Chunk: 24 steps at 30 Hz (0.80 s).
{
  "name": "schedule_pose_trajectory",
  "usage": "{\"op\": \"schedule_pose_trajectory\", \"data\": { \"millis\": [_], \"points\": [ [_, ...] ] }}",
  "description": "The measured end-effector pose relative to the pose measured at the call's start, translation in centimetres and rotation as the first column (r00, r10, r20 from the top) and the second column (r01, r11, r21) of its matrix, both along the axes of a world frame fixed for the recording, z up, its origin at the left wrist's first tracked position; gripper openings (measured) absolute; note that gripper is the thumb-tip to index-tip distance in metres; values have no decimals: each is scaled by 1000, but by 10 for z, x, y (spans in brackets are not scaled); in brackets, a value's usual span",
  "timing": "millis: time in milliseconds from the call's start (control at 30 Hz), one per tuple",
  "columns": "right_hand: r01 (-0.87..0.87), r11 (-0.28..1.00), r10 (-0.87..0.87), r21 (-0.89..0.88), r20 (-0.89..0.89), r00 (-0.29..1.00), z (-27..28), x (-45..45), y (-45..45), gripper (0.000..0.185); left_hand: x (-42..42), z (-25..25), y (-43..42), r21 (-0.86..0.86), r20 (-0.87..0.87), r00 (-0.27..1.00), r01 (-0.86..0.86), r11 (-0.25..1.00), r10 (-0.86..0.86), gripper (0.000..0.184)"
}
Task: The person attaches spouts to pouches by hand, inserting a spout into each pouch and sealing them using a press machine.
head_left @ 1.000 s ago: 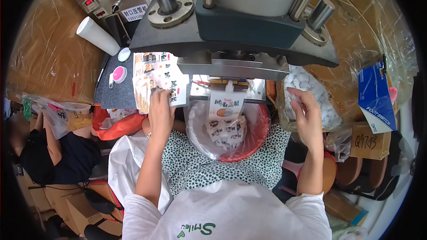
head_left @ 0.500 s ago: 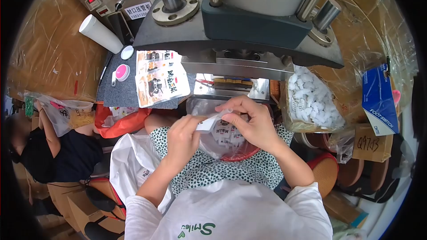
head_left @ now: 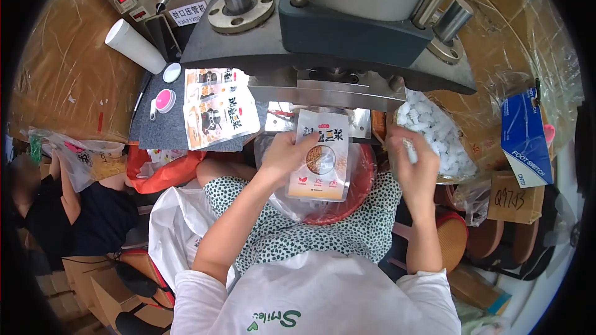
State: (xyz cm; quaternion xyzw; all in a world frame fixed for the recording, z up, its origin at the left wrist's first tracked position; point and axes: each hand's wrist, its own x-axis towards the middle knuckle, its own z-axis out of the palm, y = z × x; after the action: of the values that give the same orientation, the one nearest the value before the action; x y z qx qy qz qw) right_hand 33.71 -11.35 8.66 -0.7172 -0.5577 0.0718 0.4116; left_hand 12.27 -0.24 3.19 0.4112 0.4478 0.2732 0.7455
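The left hand (head_left: 287,158) pinches a flat white printed pouch (head_left: 320,177) over the red plastic basin (head_left: 367,177), with no white plastic piece visibly joined to it. The right hand (head_left: 417,164) curls closed around one small white plastic piece (head_left: 410,151), apart from the pouch; more printed pouches (head_left: 223,115) remain on the grey felt mat (head_left: 162,134).

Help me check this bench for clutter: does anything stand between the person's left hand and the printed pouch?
Nothing visible does: the left hand grips the printed pouch at its left edge, thumb over the front. The red basket is beneath the pouch, not between them.
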Motion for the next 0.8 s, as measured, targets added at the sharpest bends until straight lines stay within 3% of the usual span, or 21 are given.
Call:
{"op": "schedule_pose_trajectory", "data": {
  "millis": [33, 67, 133, 167, 200, 233, 267, 333, 367, 400, 433, 467, 533, 567, 633, 733, 800],
  "points": [
    [132, 991, -128, -24, 116, 985, 4, 5, 4, 22, 0, -1, -1, 11, -5, 1000, -13, 1000, 13, 28],
    [114, 992, -98, -63, 206, 974, -2, 14, 6, 22, 1, -1, -3, 22, -10, 1000, -24, 999, 25, 27],
    [88, 986, -29, -138, 380, 924, -20, 32, 10, 22, -17, -23, 7, 446, -335, 939, 86, 891, 77, 24],
    [88, 983, -33, -160, 318, 947, -20, 33, 12, 22, -31, -33, 14, 611, -467, 870, 187, 769, 160, 22],
    [97, 978, -41, -185, 287, 957, -19, 33, 13, 22, -41, -18, 15, 538, -345, 905, -26, 842, 248, 25],
    [107, 971, -51, -214, 255, 966, -16, 32, 12, 22, -56, -6, 19, 799, -416, 790, 82, 595, 450, 42],
    [119, 963, -65, -242, 223, 973, -13, 32, 11, 23, -77, -21, 29, 881, -453, 573, 406, 243, 683, 56],
    [133, 967, -74, -218, 261, 962, -9, 30, 8, 22, -96, -47, 16, 685, -584, 270, 670, 286, 765, 63],
    [137, 970, -77, -203, 280, 957, -6, 29, 9, 21, -102, -50, 7, 699, -612, 347, 658, 281, 710, 60],
    [101, 978, -71, -185, 163, 984, 2, 27, 8, 21, -107, -44, 0, 711, -636, 420, 645, 280, 648, 58],
    [68, 984, -62, -167, 43, 997, 14, 23, 6, 21, -112, -31, -4, 715, -673, 424, 580, 389, 606, 45],
    [39, 988, -51, -148, -75, 996, 21, 18, 4, 20, -118, -26, -8, 820, -571, 530, 407, 403, 627, 33],
    [-198, 977, 177, -76, -223, 959, 25, 2, 5, 20, -112, -6, -18, 872, -489, 552, 288, 396, 675, 32],
    [-308, 949, 272, -73, -311, 911, 28, -12, 7, 21, -105, 5, -24, 885, -464, 567, 330, 328, 681, 32],
    [-457, 887, 426, -69, -260, 866, 34, -41, 17, 25, -93, 21, -34, 896, -425, 579, 377, 234, 696, 34],
    [-527, 843, 527, 107, 30, 850, 19, -66, 33, 21, -88, 41, -43, 893, -426, 593, 395, 214, 684, 35],
    [-588, 801, 585, 110, 62, 808, 24, -72, 36, 20, -85, 43, -48, 891, -434, 651, 415, 186, 622, 35]
  ]
}}
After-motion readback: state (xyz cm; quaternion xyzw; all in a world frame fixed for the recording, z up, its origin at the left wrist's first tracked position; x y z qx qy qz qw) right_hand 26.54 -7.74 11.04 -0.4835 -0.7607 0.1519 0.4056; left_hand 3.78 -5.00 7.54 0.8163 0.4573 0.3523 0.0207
